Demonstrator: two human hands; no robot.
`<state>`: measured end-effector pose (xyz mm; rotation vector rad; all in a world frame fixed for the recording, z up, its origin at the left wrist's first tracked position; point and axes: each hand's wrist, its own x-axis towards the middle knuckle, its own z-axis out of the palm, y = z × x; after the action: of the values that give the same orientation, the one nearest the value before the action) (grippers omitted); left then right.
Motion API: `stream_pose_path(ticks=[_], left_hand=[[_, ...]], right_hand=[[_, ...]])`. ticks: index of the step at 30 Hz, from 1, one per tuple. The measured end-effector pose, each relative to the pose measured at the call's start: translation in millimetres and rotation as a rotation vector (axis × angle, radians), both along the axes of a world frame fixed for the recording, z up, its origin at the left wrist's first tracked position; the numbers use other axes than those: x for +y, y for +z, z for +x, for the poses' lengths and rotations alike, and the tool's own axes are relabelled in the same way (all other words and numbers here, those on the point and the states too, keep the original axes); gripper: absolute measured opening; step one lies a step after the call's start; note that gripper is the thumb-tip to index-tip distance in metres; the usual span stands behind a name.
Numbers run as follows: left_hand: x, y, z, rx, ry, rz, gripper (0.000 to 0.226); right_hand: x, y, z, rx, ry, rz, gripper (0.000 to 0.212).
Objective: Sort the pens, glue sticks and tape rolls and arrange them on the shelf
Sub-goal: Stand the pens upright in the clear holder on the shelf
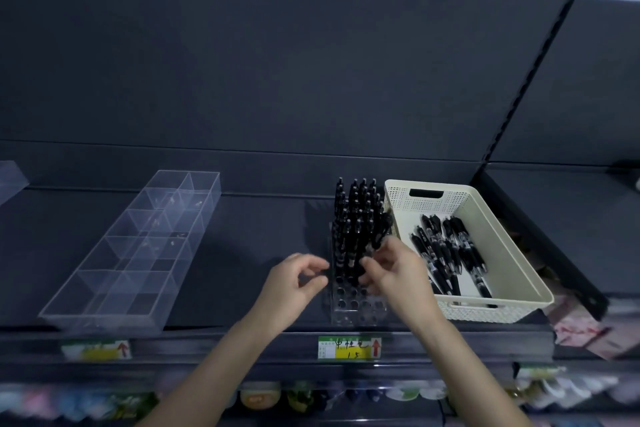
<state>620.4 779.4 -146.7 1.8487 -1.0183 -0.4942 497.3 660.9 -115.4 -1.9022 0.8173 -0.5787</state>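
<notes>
Step in hand, as I judge it: seating one more pen in the holder (353, 308) on the shelf (259, 236). The right hand (391, 270) pinches a black pen (381, 230) in its fingertips, just over the holder's middle rows. The pen leans: upper end toward the basket (485, 204), lower end down-left toward the holes, long axis well off vertical. Which end is the tip is too blurred to tell. The left hand (294, 284) is at the holder's left edge with fingers curled; I cannot tell whether it grips the wall. Standing pens (356, 211) fill the back rows upright; the front holes are empty. Loose pens (446, 253) lie flat in the basket, running roughly front to back. To do it well: bring the pen upright first, aim at the nearest free hole, steady the holder, and lower it straight so neighbours are not knocked.
</notes>
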Motion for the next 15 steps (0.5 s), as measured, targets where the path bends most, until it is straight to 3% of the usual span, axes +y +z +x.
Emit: stream_pose_path(ticks=[5, 9, 15], left_hand=[[3, -29, -9, -0.136, -0.119, 0.168, 0.033], [1, -30, -6, -0.191, -0.102, 0.156, 0.029], [-1, -31, -4, -0.178, -0.092, 0.133, 0.025]], right_hand=[[3, -10, 8, 0.043, -0.026, -0.115, 0.023], [5, -20, 21, 0.125, -0.012, -0.245, 0.005], [9, -37, 29, 0.261, -0.021, -0.371, 0.022]])
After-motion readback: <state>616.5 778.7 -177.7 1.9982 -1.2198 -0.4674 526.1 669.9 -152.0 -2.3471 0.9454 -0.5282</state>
